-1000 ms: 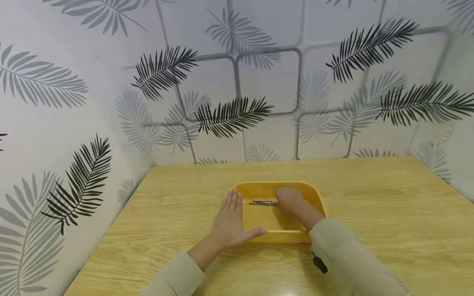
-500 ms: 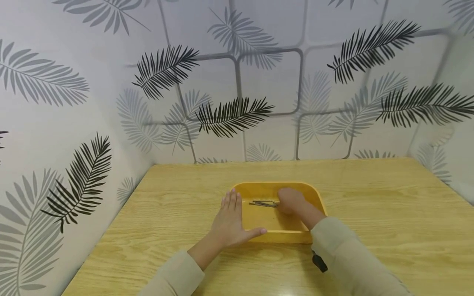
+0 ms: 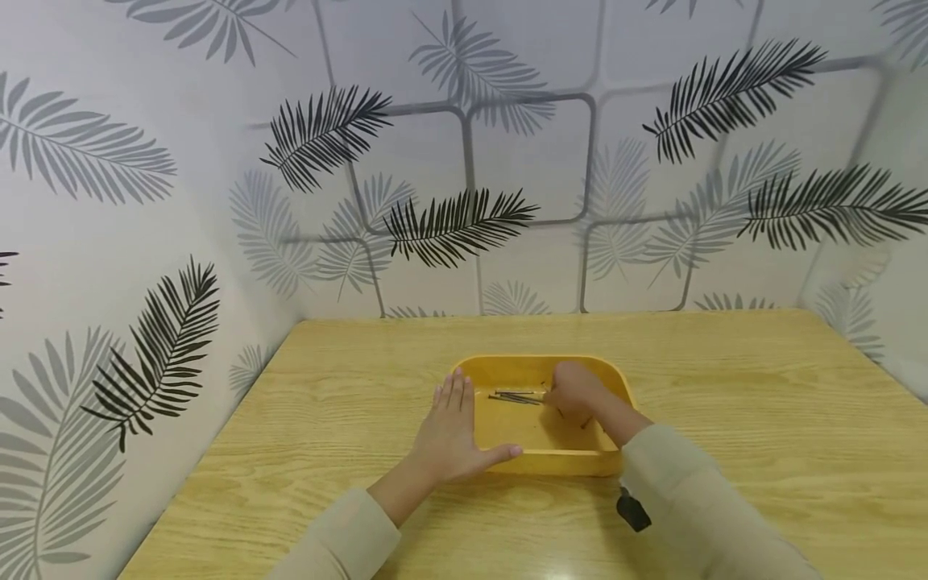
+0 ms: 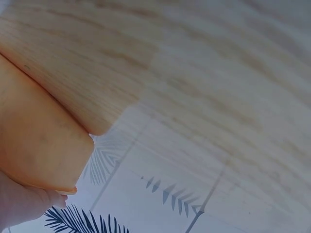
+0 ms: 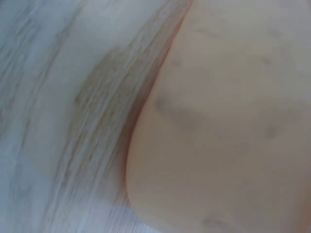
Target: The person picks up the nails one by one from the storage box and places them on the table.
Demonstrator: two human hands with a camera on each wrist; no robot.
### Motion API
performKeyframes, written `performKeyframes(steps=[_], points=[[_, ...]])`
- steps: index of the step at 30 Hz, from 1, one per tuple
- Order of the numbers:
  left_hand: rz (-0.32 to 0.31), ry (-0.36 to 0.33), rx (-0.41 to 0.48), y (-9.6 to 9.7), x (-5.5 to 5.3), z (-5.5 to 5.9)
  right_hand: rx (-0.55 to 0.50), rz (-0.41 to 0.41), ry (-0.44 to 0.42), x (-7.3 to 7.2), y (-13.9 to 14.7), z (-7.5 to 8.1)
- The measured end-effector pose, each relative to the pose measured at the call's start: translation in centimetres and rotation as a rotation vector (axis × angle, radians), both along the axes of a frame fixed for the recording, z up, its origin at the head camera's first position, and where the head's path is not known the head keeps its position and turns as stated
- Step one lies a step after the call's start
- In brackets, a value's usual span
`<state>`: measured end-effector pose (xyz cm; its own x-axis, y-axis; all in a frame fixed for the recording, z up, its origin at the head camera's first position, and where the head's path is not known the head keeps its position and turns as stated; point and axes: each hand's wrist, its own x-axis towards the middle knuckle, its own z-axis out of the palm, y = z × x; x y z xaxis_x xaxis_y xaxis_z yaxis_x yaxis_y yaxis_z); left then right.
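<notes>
My left hand (image 3: pixel 448 435) rests along the left side of a yellow tray (image 3: pixel 547 465) in the head view, fingers straight and thumb over the front rim. My right hand (image 3: pixel 576 392) reaches down inside the tray at the right, its fingers curled and mostly hidden. Beside its fingers, thin dark metal nails (image 3: pixel 518 398) lie together on the tray floor. Small dark tips show around the right hand; I cannot tell whether it pinches any. In the left wrist view, fingers (image 4: pixel 34 200) touch the tray's edge. The right wrist view shows mostly the tray's outer wall (image 5: pixel 218 145).
The tray stands on a light wood-grain table (image 3: pixel 348 403). Behind and to the left rises a wall (image 3: pixel 522 177) with a leaf pattern. A small black object (image 3: pixel 633 510) hangs by the right sleeve (image 3: pixel 696 491).
My right hand has shifted slightly right within the tray, and small dark tips now show around it. The left hand has stayed in place on the tray.
</notes>
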<state>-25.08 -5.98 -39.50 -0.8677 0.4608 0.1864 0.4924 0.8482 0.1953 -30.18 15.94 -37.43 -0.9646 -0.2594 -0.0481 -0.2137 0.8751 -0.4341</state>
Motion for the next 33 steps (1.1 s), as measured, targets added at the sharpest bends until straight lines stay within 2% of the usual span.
performKeyframes(steps=[5, 13, 20, 25, 33], points=[[-0.005, -0.004, -0.003, 0.1, 0.0, -0.1, -0.099, 0.009, -0.004, 0.2, 0.6, 0.2], [0.003, -0.005, -0.027, 0.4, -0.1, -0.2, -0.156, -0.015, -0.033, 0.6, 1.1, 0.9], [0.005, -0.013, -0.024, 0.2, -0.1, -0.2, -0.241, -0.098, -0.068, 0.5, 1.1, 1.3], [0.0, -0.001, -0.025, 0.2, -0.1, -0.1, -0.235, -0.118, -0.014, 0.4, 1.2, 1.4], [0.002, -0.001, -0.038, 0.1, 0.1, 0.3, -0.216, -0.144, -0.041, 0.5, 1.5, 2.5]])
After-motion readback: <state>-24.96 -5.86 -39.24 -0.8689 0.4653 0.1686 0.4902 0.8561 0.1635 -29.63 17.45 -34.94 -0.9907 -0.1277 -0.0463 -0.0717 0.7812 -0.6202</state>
